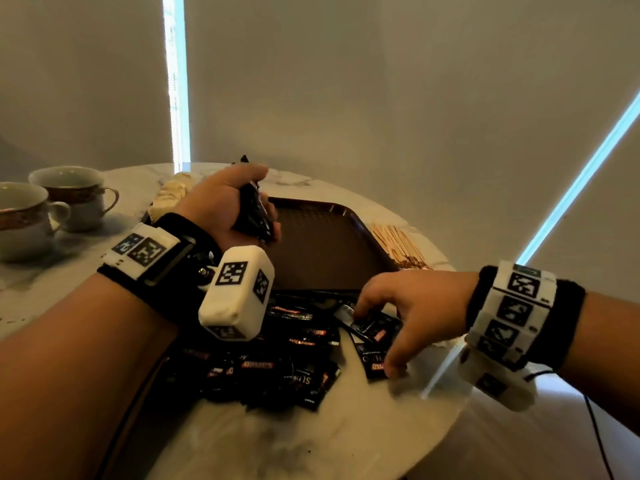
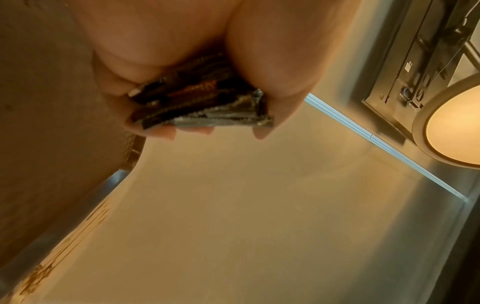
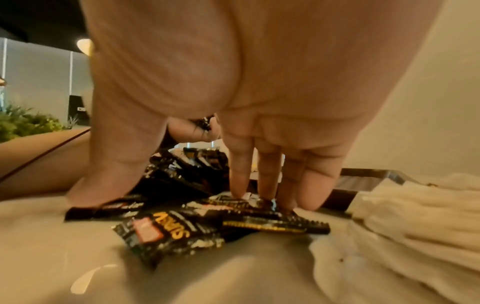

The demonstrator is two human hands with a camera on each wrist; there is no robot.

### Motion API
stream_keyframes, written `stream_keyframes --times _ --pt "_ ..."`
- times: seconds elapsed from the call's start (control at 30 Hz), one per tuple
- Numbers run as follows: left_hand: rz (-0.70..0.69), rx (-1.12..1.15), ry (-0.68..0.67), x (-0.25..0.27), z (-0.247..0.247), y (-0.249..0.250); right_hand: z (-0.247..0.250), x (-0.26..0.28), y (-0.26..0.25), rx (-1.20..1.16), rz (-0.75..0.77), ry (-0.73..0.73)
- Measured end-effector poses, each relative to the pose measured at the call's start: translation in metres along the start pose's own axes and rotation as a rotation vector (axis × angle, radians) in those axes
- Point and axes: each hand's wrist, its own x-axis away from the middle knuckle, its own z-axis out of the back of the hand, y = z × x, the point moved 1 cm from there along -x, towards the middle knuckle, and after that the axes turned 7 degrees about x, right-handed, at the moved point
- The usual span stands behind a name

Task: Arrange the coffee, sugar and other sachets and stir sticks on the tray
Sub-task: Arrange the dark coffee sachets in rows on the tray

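Black sachets clenched in left hand — right hand fingers splayed on pile.

Right hand fingertips press black coffee sachets scattered on the pale table

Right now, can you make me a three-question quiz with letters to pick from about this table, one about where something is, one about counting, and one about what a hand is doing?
1. Where do the wooden stir sticks lie?
A. on the table, right of the tray
B. inside a cup
C. in the left hand

2. How many cups are there?
A. one
B. two
C. four

3. What is the left hand doing?
A. lying flat on the table
B. holding a cup
C. gripping a bunch of black sachets

Answers: 1 A, the sticks lie fanned beside the tray's right rim. 2 B, two cups stand at the far left. 3 C, its fingers curl round the sachets above the tray.
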Motion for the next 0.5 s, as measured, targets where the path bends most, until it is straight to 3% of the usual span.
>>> stream_keyframes --times 0.33,0.5 --pt "0.010 0.045 -0.010 0.004 0.004 0.002 -0.017 0.004 -0.006 0.220 0.092 0.099" --pt "0.017 0.044 -0.011 0.005 0.003 -0.002 -0.023 0.004 -0.003 0.232 0.073 0.067"
